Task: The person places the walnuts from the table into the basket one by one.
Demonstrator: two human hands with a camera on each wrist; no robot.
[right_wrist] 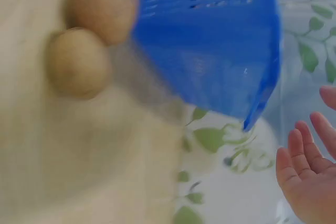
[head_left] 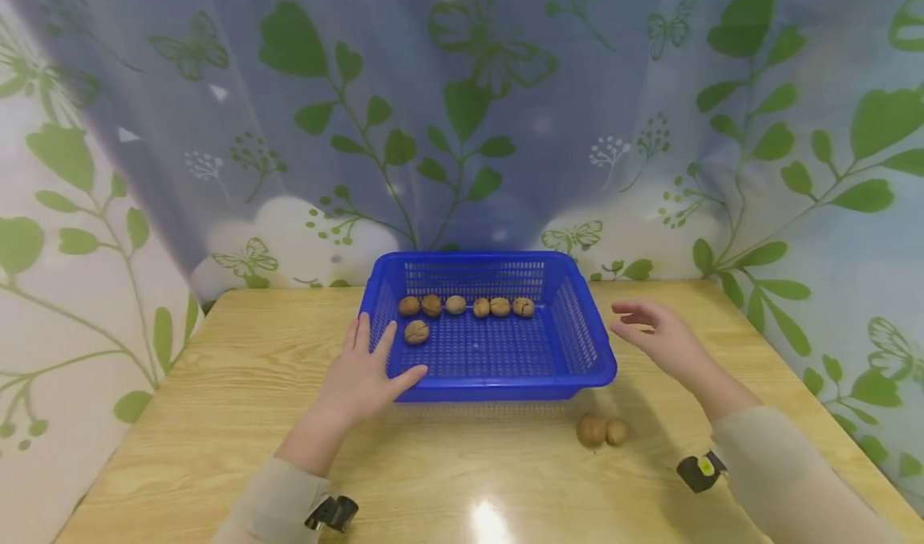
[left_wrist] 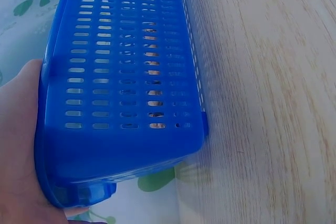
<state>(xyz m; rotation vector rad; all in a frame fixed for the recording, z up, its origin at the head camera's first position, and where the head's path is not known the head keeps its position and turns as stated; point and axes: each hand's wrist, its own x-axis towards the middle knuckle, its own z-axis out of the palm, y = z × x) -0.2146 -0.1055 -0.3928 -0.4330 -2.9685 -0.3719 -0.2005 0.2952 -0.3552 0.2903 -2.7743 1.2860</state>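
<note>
A blue plastic basket (head_left: 498,393) with slotted walls stands on the table, several walnuts (head_left: 416,332) inside it, mostly in a row along the far side. My left hand (head_left: 361,379) lies with spread fingers on the basket's near left corner; in the left wrist view that hand (left_wrist: 18,145) touches the rim. To the right of the basket, my right hand (head_left: 667,343) hovers with loosely bent fingers and holds nothing. It also shows in the right wrist view as a palm (right_wrist: 315,187) apart from the basket. Two walnuts (head_left: 592,430) sit side by side in front of the basket's near right corner.
The wooden table (head_left: 238,367) reaches back to a curtain (head_left: 447,127) printed with leaves and butterflies. A dark wrist camera (head_left: 332,513) is strapped at the left sleeve, another camera (head_left: 700,472) at the right.
</note>
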